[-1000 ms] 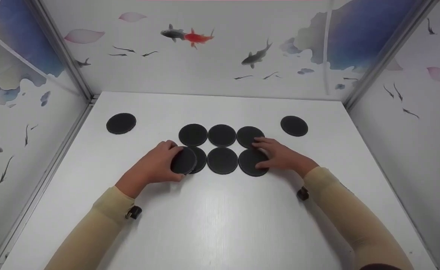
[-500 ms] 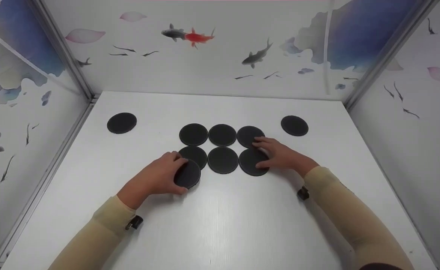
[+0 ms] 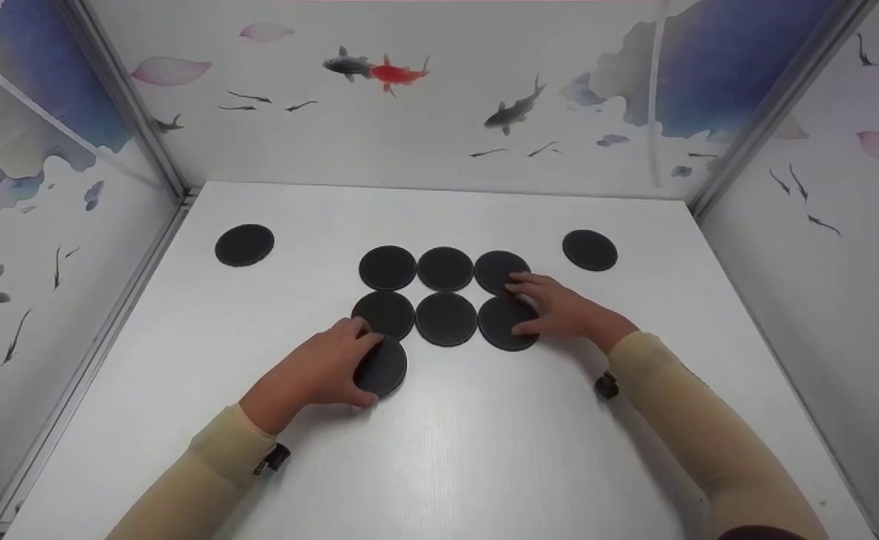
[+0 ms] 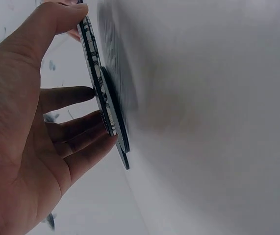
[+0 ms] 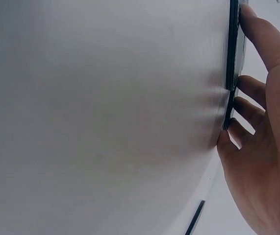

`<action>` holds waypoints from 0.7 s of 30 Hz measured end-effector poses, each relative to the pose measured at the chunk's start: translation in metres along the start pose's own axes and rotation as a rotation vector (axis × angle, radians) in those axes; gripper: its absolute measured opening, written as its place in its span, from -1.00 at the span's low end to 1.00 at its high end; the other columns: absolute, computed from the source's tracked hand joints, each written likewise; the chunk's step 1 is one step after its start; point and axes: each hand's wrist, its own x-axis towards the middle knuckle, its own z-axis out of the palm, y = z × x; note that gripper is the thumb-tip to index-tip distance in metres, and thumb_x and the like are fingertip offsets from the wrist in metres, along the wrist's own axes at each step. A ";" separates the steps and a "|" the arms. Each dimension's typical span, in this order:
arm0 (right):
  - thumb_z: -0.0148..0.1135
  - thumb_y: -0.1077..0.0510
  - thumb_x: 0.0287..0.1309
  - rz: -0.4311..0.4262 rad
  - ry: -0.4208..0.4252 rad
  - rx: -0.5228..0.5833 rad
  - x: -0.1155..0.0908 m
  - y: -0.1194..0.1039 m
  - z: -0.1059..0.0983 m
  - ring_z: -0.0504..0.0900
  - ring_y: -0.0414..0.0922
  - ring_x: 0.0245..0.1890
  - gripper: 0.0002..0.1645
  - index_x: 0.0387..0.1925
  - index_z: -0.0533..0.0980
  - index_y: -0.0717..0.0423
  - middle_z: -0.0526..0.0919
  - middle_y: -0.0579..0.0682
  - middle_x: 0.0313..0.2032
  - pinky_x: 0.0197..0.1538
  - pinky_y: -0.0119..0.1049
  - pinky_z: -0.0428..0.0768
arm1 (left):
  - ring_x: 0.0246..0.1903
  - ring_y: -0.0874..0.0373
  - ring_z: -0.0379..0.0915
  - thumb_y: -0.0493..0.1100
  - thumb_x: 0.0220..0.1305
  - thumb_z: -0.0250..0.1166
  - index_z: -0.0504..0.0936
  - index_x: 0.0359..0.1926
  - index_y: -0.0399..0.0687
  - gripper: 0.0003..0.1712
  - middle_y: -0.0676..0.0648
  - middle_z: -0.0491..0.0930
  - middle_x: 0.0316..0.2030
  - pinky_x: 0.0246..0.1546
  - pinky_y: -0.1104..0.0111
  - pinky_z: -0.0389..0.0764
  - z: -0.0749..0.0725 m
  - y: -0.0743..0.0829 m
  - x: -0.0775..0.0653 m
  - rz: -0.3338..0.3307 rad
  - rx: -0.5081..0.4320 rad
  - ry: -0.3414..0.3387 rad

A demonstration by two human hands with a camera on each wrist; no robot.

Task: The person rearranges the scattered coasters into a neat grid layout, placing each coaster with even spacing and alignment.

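Observation:
My left hand [image 3: 319,367] holds a round black coaster [image 3: 383,367] by its edge, between thumb and fingers. In the left wrist view this held coaster [image 4: 91,54] is slightly tilted over the table, a black-and-white pattern showing along its side. It stands just in front of the lower left coaster [image 3: 384,313] and overlaps its near edge. My right hand [image 3: 567,309] rests over the right end of two rows of coasters. Its thumb touches the lower right coaster [image 3: 503,326], while the fingers lie at the upper right coaster [image 3: 498,271].
Two middle coasters, one upper [image 3: 445,268] and one lower [image 3: 445,320], lie flat beside the upper left coaster [image 3: 388,268]. Single coasters lie apart at far left [image 3: 244,245] and far right [image 3: 589,250]. Fish-patterned walls [image 3: 424,142] enclose the white table [image 3: 439,450] on three sides.
My left hand has brought its coaster from over the lower left coaster toward the front edge and slightly right, uncovering most of the one beneath. The right hand stays where it was.

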 end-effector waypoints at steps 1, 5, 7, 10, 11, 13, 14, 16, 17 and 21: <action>0.59 -0.28 0.30 0.002 0.000 -0.001 0.000 0.000 0.000 -0.01 0.12 0.75 0.09 0.69 0.34 -0.03 0.11 -0.04 0.75 0.69 0.18 0.10 | 0.15 -0.01 0.49 0.26 0.05 0.68 0.56 0.51 -0.13 0.08 -0.17 0.49 0.25 0.16 0.08 0.67 0.000 0.001 0.000 -0.001 0.002 -0.004; 0.59 -0.29 0.30 0.007 0.000 0.007 -0.001 0.000 0.000 -0.02 0.12 0.75 0.09 0.69 0.34 -0.05 0.11 -0.06 0.75 0.69 0.19 0.10 | 0.13 -0.01 0.49 0.28 0.05 0.71 0.55 0.51 -0.14 0.11 -0.18 0.50 0.25 0.16 0.07 0.68 0.001 0.004 -0.002 -0.011 0.007 -0.021; 0.60 -0.29 0.29 0.005 0.000 0.013 -0.001 0.000 0.000 -0.02 0.14 0.75 0.10 0.69 0.35 -0.04 0.11 -0.05 0.75 0.69 0.21 0.09 | 0.14 -0.01 0.49 0.27 0.05 0.72 0.55 0.52 -0.15 0.11 -0.19 0.50 0.25 0.16 0.06 0.69 0.002 0.006 -0.003 -0.015 0.007 -0.033; 0.60 -0.29 0.29 -0.001 0.000 0.012 -0.001 0.001 0.001 -0.02 0.15 0.75 0.10 0.68 0.35 -0.02 0.12 -0.03 0.74 0.69 0.22 0.09 | 0.14 -0.02 0.51 0.27 0.05 0.73 0.54 0.52 -0.14 0.12 -0.20 0.50 0.27 0.17 0.05 0.69 0.003 0.009 -0.005 -0.029 0.012 -0.048; 0.60 -0.29 0.29 -0.004 0.000 0.010 -0.001 0.001 0.001 -0.01 0.15 0.75 0.10 0.68 0.35 -0.02 0.12 -0.03 0.74 0.69 0.22 0.09 | 0.15 -0.02 0.51 0.26 0.05 0.72 0.54 0.52 -0.14 0.12 -0.21 0.49 0.27 0.18 0.05 0.69 0.003 0.009 -0.005 -0.034 0.016 -0.052; 0.60 -0.30 0.29 -0.006 0.002 0.006 0.000 0.001 0.001 -0.01 0.15 0.75 0.10 0.69 0.35 -0.02 0.12 -0.04 0.74 0.69 0.21 0.09 | 0.16 -0.04 0.51 0.24 0.05 0.72 0.54 0.51 -0.15 0.10 -0.22 0.48 0.28 0.17 0.04 0.69 0.003 0.011 -0.006 -0.038 0.013 -0.051; 0.59 -0.30 0.29 -0.005 0.002 0.003 0.000 0.002 0.001 -0.01 0.14 0.75 0.11 0.69 0.35 -0.02 0.11 -0.04 0.74 0.69 0.20 0.09 | 0.16 -0.04 0.51 0.24 0.05 0.72 0.54 0.51 -0.14 0.09 -0.22 0.48 0.28 0.17 0.04 0.69 0.004 0.011 -0.006 -0.039 0.012 -0.053; 0.60 -0.30 0.29 0.000 0.003 0.001 0.000 0.002 0.001 -0.01 0.13 0.75 0.11 0.69 0.34 -0.03 0.11 -0.05 0.75 0.69 0.19 0.09 | 0.16 -0.05 0.50 0.23 0.06 0.70 0.54 0.51 -0.15 0.08 -0.23 0.47 0.28 0.16 0.03 0.69 0.004 0.013 -0.007 -0.034 0.013 -0.055; 0.60 -0.30 0.29 0.002 0.003 0.000 0.000 0.001 0.000 -0.01 0.13 0.75 0.11 0.69 0.34 -0.03 0.11 -0.05 0.75 0.69 0.20 0.09 | 0.16 -0.05 0.49 0.23 0.07 0.70 0.55 0.50 -0.15 0.07 -0.24 0.47 0.28 0.15 0.03 0.69 0.004 0.013 -0.007 -0.031 0.010 -0.054; 0.60 -0.29 0.29 0.007 0.002 -0.002 -0.001 0.000 0.000 -0.01 0.14 0.75 0.11 0.69 0.34 -0.03 0.11 -0.05 0.75 0.69 0.21 0.10 | 0.15 -0.05 0.48 0.23 0.08 0.69 0.56 0.48 -0.16 0.04 -0.23 0.47 0.26 0.13 0.03 0.70 0.006 0.014 -0.008 -0.019 0.016 -0.051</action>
